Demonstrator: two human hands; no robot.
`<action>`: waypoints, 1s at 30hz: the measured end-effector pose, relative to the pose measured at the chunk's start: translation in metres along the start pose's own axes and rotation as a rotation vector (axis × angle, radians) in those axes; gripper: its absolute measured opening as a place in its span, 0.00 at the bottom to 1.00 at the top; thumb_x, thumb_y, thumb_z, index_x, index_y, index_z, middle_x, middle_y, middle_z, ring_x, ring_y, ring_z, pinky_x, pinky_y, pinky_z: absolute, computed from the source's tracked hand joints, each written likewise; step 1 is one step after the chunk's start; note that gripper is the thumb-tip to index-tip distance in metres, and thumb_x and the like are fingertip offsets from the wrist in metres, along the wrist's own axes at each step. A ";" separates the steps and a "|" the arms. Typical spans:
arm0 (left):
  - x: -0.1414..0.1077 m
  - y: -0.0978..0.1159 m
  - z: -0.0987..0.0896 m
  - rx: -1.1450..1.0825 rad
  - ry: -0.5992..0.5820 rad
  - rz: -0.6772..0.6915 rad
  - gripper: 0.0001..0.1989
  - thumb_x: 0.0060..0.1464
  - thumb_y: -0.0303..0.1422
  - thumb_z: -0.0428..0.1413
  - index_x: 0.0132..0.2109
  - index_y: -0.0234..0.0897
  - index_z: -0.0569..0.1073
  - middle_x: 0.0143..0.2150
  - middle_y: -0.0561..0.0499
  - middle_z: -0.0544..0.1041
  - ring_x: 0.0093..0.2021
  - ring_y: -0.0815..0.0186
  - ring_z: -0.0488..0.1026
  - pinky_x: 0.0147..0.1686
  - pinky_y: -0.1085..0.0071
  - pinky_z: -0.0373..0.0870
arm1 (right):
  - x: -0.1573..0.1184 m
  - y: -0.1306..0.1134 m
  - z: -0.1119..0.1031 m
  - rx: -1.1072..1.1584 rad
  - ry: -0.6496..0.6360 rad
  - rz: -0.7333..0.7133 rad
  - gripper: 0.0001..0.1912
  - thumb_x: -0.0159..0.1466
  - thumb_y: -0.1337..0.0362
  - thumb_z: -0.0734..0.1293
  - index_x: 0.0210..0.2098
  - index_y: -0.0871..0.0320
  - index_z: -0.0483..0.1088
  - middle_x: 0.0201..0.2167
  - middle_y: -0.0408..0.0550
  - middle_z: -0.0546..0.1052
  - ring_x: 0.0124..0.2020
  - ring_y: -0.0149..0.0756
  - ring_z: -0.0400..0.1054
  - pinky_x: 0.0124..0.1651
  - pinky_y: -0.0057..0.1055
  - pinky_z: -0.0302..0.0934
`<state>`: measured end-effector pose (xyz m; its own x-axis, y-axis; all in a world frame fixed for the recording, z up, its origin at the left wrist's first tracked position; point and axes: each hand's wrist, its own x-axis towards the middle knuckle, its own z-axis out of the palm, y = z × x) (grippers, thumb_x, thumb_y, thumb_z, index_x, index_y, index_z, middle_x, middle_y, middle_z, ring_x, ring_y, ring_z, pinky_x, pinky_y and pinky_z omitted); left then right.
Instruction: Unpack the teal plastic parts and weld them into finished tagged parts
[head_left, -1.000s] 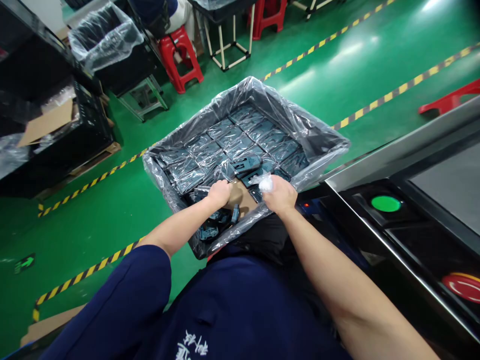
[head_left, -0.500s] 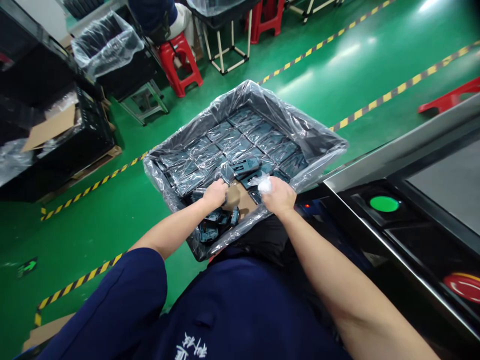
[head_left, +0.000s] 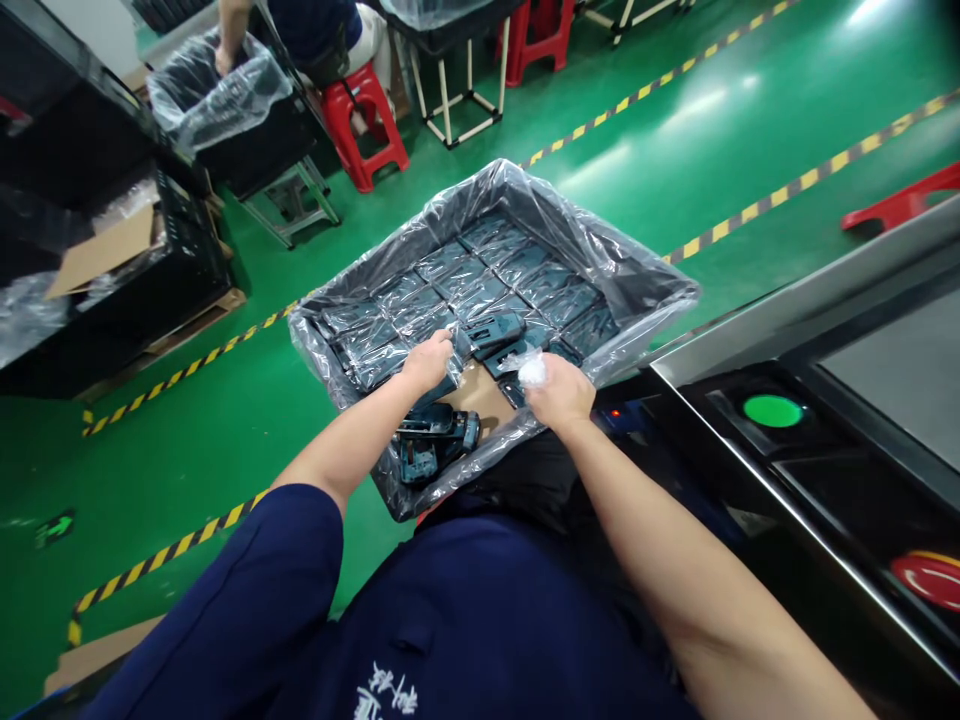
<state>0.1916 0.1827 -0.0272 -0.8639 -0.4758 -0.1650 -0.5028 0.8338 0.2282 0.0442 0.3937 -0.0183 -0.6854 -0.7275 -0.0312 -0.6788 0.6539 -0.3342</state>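
Note:
A black bin lined with clear plastic film (head_left: 600, 240) holds rows of dark flat parts in clear bags (head_left: 480, 275). My left hand (head_left: 427, 362) rests on the bagged parts near the bin's middle, with its fingers gathered at the film. My right hand (head_left: 551, 392) grips a crumpled clear plastic bag (head_left: 532, 370) at the near rim. Between my hands lies a piece of cardboard (head_left: 476, 393). Unbagged dark parts (head_left: 491, 335) lie beside it. A small pile of loose dark teal parts (head_left: 435, 445) sits in the near corner, just below my left wrist.
A steel console (head_left: 825, 430) with a green button (head_left: 772, 410) and a red button (head_left: 930, 578) stands at right. Black crates with cardboard (head_left: 105, 250) lie at left. A seated co-worker (head_left: 307, 40) on a red stool (head_left: 360, 125) reaches into a lined bin (head_left: 217, 100).
My left hand has moved away from the loose teal parts, farther into the bin, uncovering the pile. My right hand and the bag it grips have barely moved.

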 end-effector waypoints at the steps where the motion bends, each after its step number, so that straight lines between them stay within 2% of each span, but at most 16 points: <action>1: 0.003 0.000 -0.001 0.016 -0.012 0.019 0.13 0.60 0.24 0.46 0.43 0.35 0.75 0.53 0.43 0.72 0.46 0.62 0.73 0.48 0.67 0.69 | 0.000 0.000 0.000 0.001 -0.003 0.003 0.11 0.60 0.60 0.63 0.41 0.55 0.70 0.41 0.50 0.78 0.42 0.44 0.71 0.41 0.34 0.60; 3: 0.007 -0.001 -0.003 0.047 -0.024 0.034 0.14 0.57 0.21 0.46 0.42 0.34 0.75 0.46 0.42 0.74 0.47 0.61 0.72 0.48 0.67 0.69 | 0.000 0.000 -0.001 0.007 -0.003 0.006 0.11 0.60 0.60 0.63 0.41 0.55 0.70 0.41 0.50 0.78 0.43 0.44 0.71 0.42 0.34 0.60; 7: 0.010 0.000 -0.008 0.077 -0.014 0.009 0.14 0.55 0.20 0.47 0.42 0.32 0.75 0.44 0.41 0.73 0.45 0.61 0.71 0.48 0.67 0.68 | -0.002 -0.001 -0.004 0.018 -0.008 0.008 0.12 0.59 0.61 0.64 0.43 0.55 0.70 0.42 0.51 0.77 0.44 0.45 0.71 0.43 0.34 0.60; 11: -0.005 0.004 -0.022 0.074 0.024 0.066 0.14 0.58 0.22 0.46 0.41 0.33 0.76 0.42 0.43 0.74 0.46 0.61 0.71 0.51 0.68 0.67 | -0.002 -0.002 -0.005 0.023 -0.013 -0.002 0.11 0.60 0.60 0.63 0.41 0.56 0.70 0.41 0.52 0.77 0.44 0.45 0.71 0.43 0.34 0.60; 14: -0.029 0.008 -0.038 0.024 0.170 0.178 0.15 0.62 0.26 0.43 0.39 0.34 0.75 0.40 0.43 0.76 0.45 0.60 0.72 0.50 0.65 0.68 | -0.002 -0.002 -0.005 0.020 -0.016 0.002 0.11 0.60 0.59 0.63 0.41 0.56 0.70 0.41 0.52 0.77 0.43 0.45 0.71 0.43 0.34 0.60; 17: -0.056 0.014 -0.057 -0.089 0.407 0.259 0.14 0.64 0.29 0.44 0.38 0.37 0.75 0.38 0.45 0.77 0.43 0.62 0.73 0.48 0.65 0.70 | -0.001 -0.001 -0.004 0.018 -0.013 0.002 0.12 0.59 0.60 0.63 0.42 0.56 0.69 0.42 0.52 0.77 0.44 0.45 0.71 0.43 0.35 0.60; 21: -0.080 0.025 -0.076 -0.190 0.708 0.253 0.09 0.62 0.31 0.49 0.37 0.39 0.73 0.35 0.49 0.78 0.39 0.64 0.74 0.44 0.66 0.71 | -0.001 -0.001 -0.003 0.014 -0.012 0.003 0.12 0.60 0.61 0.63 0.42 0.55 0.69 0.42 0.51 0.77 0.44 0.45 0.71 0.43 0.34 0.60; 23: -0.086 0.030 -0.082 -0.204 0.760 0.213 0.06 0.61 0.33 0.52 0.38 0.39 0.73 0.34 0.50 0.78 0.37 0.65 0.74 0.42 0.67 0.71 | -0.002 -0.001 -0.003 0.012 -0.007 0.001 0.12 0.60 0.61 0.63 0.42 0.55 0.69 0.42 0.51 0.77 0.43 0.44 0.71 0.43 0.34 0.60; 27: -0.088 0.037 -0.088 -0.287 0.746 0.145 0.05 0.60 0.34 0.54 0.40 0.38 0.73 0.33 0.52 0.78 0.34 0.67 0.74 0.37 0.71 0.71 | -0.002 -0.001 -0.003 0.006 -0.018 0.005 0.12 0.60 0.61 0.63 0.42 0.56 0.70 0.42 0.51 0.77 0.43 0.44 0.71 0.43 0.34 0.60; 30: -0.088 0.040 -0.093 -0.345 0.858 0.110 0.05 0.59 0.34 0.55 0.39 0.38 0.72 0.33 0.53 0.77 0.33 0.69 0.74 0.37 0.72 0.70 | -0.002 -0.001 -0.003 0.011 -0.015 -0.001 0.13 0.60 0.61 0.63 0.43 0.56 0.70 0.42 0.52 0.77 0.44 0.44 0.71 0.44 0.33 0.60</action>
<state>0.2452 0.2319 0.0854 -0.5639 -0.5577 0.6091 -0.2785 0.8228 0.4955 0.0454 0.3958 -0.0150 -0.6806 -0.7313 -0.0446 -0.6766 0.6507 -0.3448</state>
